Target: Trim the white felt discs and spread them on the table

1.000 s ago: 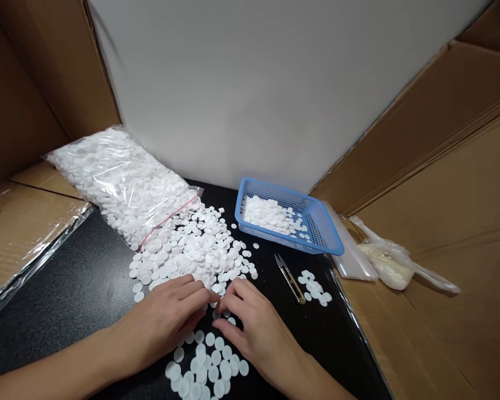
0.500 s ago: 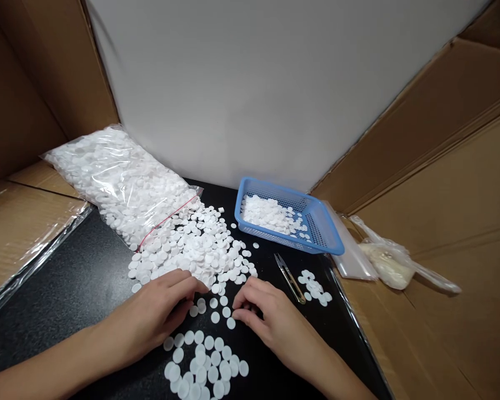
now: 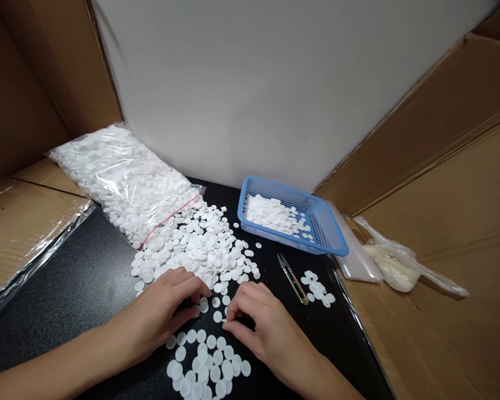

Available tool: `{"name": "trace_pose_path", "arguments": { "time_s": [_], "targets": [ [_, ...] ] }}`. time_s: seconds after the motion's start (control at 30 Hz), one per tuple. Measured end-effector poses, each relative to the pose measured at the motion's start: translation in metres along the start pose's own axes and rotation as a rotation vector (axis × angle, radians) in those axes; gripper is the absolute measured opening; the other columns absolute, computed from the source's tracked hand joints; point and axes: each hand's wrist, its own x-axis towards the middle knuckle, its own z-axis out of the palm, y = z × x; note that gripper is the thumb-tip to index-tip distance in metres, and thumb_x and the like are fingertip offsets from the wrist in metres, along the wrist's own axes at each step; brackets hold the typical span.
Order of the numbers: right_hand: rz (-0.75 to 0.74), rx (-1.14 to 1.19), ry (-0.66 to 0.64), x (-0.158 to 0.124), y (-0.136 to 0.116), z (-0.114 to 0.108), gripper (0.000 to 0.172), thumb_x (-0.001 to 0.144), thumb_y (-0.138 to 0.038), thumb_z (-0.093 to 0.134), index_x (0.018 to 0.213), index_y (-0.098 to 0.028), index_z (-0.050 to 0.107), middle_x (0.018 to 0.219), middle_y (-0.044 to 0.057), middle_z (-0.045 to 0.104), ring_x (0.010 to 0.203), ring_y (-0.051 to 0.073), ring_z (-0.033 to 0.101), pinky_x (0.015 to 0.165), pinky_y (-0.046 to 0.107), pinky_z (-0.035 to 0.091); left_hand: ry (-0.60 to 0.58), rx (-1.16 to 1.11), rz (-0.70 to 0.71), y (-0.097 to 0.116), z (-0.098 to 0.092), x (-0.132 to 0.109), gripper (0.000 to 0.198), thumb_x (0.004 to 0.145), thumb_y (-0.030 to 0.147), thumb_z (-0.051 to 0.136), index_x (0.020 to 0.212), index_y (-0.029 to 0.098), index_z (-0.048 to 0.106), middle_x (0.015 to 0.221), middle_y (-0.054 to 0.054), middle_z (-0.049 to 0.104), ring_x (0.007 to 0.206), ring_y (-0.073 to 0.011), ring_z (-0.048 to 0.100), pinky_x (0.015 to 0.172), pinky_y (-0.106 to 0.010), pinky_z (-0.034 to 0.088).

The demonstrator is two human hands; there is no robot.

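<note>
text: none readable | labels: none | brands: none | numbers: none

A plain white wall (image 3: 275,83) stands at the far side, evenly lit. Brown cardboard (image 3: 441,166) closes in left and right. A black table (image 3: 66,278) lies near.

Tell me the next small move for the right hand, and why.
Probably the right hand should slide the loose disc by its fingertips down into the near cluster. That disc lies with a few stray discs between the big pile and the cluster, while the left hand rests at the pile's edge.
</note>
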Motion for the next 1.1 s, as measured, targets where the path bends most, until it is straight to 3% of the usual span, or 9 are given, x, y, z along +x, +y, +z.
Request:
{"name": "trace_pose_path", "arguments": {
  "time_s": [0.17,0.37,0.57,0.8,0.97,1.1],
  "targets": [
    [-0.024,-0.003,-0.128,-0.001,0.002,-0.008,0.013,0.090,-0.012,0.070,0.082,-0.022,0.068,0.084,-0.003,0.065,0.081,0.015,0.061,0.083,0.030,0.044,-0.055,-0.058,-0.032,0.000,-0.004,-0.001,0.027,0.089,0.007,0.052,0.106,0.026,0.061,0.091,0.001,0.062,0.081,-0.0164,0.057,0.069,-0.025,0.042],
    [0.007,0.021,0.045,-0.001,0.007,-0.009,0.014,0.095,-0.012,0.058,0.088,-0.022,0.066,0.087,0.000,0.067,0.083,0.018,0.061,0.074,0.029,0.047,-0.072,-0.436,-0.179,0.007,-0.010,0.004,0.012,0.091,0.021,0.057,0.102,0.021,0.062,0.081,0.002,0.059,0.073,-0.0138,0.054,0.065,-0.024,0.042],
    [-0.053,0.010,0.062,-0.001,0.004,-0.001,0.012,0.094,-0.013,0.059,0.088,-0.022,0.065,0.084,0.000,0.067,0.077,0.017,0.060,0.071,0.029,0.046,-0.006,-0.791,-0.290,0.005,-0.007,0.006,0.033,0.081,0.025,0.074,0.110,0.021,0.059,0.079,0.004,0.060,0.071,-0.0137,0.062,0.066,-0.026,0.047],
    [-0.060,0.013,0.057,0.000,0.006,0.000,0.013,0.094,-0.011,0.059,0.088,-0.022,0.064,0.083,0.000,0.066,0.077,0.016,0.061,0.071,0.028,0.046,0.016,-0.875,-0.292,0.004,-0.005,0.005,0.030,0.079,0.024,0.078,0.105,0.020,0.063,0.077,0.005,0.062,0.070,-0.0129,0.066,0.065,-0.024,0.049],
    [-0.067,-0.015,0.054,0.001,0.003,0.002,0.014,0.095,-0.011,0.058,0.089,-0.022,0.064,0.084,0.000,0.068,0.076,0.016,0.062,0.070,0.028,0.046,0.018,-0.861,-0.300,0.002,-0.005,0.005,0.028,0.078,0.022,0.078,0.103,0.020,0.065,0.086,0.002,0.064,0.071,-0.0122,0.066,0.068,-0.025,0.051],
    [-0.011,-0.260,0.150,-0.002,0.022,-0.010,0.009,0.096,-0.018,0.056,0.093,-0.022,0.063,0.088,0.003,0.068,0.076,0.019,0.062,0.068,0.032,0.046,0.019,-0.851,-0.279,0.001,-0.003,0.005,0.033,0.077,0.025,0.079,0.106,0.018,0.065,0.090,-0.003,0.069,0.072,-0.0133,0.064,0.068,-0.026,0.052]
  ]
}}
